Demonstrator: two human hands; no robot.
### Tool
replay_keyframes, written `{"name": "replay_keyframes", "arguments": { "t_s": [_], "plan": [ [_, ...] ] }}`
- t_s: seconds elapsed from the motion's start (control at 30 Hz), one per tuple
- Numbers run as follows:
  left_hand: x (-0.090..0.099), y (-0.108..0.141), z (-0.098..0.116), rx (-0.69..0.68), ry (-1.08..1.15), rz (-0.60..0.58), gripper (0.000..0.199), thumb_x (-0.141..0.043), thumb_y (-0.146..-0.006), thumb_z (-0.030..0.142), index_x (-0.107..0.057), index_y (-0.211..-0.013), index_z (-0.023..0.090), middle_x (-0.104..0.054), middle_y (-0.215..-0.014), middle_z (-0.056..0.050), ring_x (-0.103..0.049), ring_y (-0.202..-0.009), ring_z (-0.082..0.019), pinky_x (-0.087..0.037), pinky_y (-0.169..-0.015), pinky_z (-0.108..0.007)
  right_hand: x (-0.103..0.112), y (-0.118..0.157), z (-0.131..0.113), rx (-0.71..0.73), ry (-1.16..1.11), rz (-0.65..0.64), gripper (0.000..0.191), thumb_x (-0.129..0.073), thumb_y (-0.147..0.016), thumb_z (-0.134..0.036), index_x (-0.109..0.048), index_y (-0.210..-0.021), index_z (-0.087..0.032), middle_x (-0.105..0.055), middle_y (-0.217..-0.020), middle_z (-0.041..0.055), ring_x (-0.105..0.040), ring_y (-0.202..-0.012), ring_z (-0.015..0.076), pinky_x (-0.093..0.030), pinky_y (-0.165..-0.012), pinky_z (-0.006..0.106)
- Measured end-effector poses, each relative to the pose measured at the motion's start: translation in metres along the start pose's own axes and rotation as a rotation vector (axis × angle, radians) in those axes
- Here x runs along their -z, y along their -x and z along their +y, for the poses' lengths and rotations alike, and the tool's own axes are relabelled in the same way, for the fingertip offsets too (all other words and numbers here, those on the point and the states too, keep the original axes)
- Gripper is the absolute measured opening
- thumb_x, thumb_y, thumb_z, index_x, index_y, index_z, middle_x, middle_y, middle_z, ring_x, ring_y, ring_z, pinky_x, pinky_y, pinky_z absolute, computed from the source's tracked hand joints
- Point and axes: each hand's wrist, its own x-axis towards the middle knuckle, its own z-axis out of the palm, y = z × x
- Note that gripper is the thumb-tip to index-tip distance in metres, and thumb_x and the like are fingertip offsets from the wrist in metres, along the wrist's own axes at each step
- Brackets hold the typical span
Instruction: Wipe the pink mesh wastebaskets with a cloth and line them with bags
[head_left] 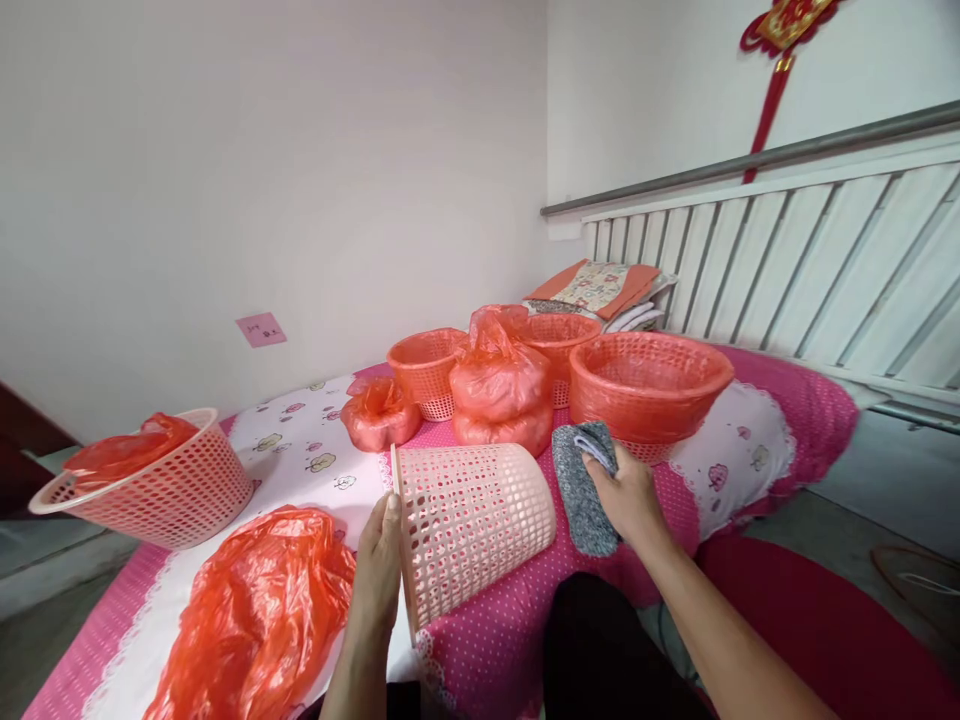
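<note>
A pale pink perforated basket point(476, 515) lies on its side, its rim facing left and its base to the right. My left hand point(381, 560) is closed on the rim, thumb showing on top. Just right of the base, my right hand point(626, 500) pinches a folded grey cloth point(585, 505) with a lighter fold near the fingertips. A crumpled red plastic bag point(259, 610) lies to the left of my left hand. Behind the basket sit tied red bags point(502, 385) stacked together and a smaller red bag bundle point(380, 415).
Baskets lined with red plastic stand behind: one at centre point(425, 370), one at right point(649, 385). Another pink basket point(184, 490) with a red bag leans at left. Folded cloths point(596, 285) are piled by the white railing point(787, 260). A red round seat point(817, 620) is at lower right.
</note>
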Motion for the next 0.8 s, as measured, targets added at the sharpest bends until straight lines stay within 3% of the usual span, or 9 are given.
{"name": "replay_keyframes", "arguments": {
  "t_s": [0.13, 0.23, 0.37, 0.6, 0.8],
  "plan": [
    [-0.011, -0.021, 0.008, 0.107, -0.055, 0.035, 0.053, -0.053, -0.097, 0.063, -0.077, -0.099, 0.016, -0.083, -0.098, -0.014, -0.078, -0.095, -0.033, -0.061, -0.087, -0.044, -0.031, -0.011, 0.0, -0.015, 0.009, -0.094, 0.034, -0.056, -0.083, -0.049, -0.072, -0.087, -0.02, -0.077, -0.086, 0.0122, -0.071, -0.086, 0.0305, -0.054, -0.081, 0.04],
    [-0.018, -0.027, 0.0, 0.22, 0.021, -0.034, 0.048, -0.051, -0.101, 0.054, -0.073, -0.114, 0.014, -0.083, -0.098, -0.016, -0.08, -0.082, -0.03, -0.063, -0.077, -0.045, -0.057, -0.002, 0.002, -0.096, -0.125, -0.227, 0.037, -0.06, -0.081, -0.053, -0.073, -0.086, -0.019, -0.077, -0.084, 0.0104, -0.072, -0.082, 0.0302, -0.055, -0.076, 0.039],
    [-0.02, -0.021, -0.017, 0.183, 0.139, -0.098, 0.053, -0.051, -0.102, 0.057, -0.067, -0.125, 0.013, -0.083, -0.095, -0.017, -0.081, -0.08, -0.028, -0.066, -0.073, -0.043, -0.08, 0.02, 0.009, -0.039, -0.208, -0.156, 0.042, -0.062, -0.082, -0.052, -0.075, -0.103, -0.018, -0.078, -0.102, 0.0116, -0.072, -0.096, 0.0314, -0.055, -0.09, 0.043],
    [-0.016, -0.008, -0.021, 0.171, 0.129, -0.104, 0.067, -0.053, -0.097, 0.067, -0.064, -0.134, 0.013, -0.084, -0.099, -0.017, -0.082, -0.091, -0.031, -0.067, -0.076, -0.043, -0.091, 0.037, 0.016, 0.055, -0.108, -0.148, 0.051, -0.055, -0.09, -0.046, -0.066, -0.127, -0.014, -0.073, -0.122, 0.0173, -0.066, -0.119, 0.0338, -0.048, -0.107, 0.048],
    [-0.018, 0.009, -0.023, 0.165, 0.193, -0.131, 0.075, -0.057, -0.092, 0.071, -0.061, -0.139, 0.012, -0.083, -0.109, -0.021, -0.081, -0.1, -0.034, -0.067, -0.079, -0.045, -0.084, 0.024, 0.011, 0.056, 0.067, -0.245, 0.043, -0.046, -0.096, -0.039, -0.069, -0.122, -0.013, -0.073, -0.12, 0.0183, -0.066, -0.119, 0.0314, -0.049, -0.104, 0.04]
  ]
}}
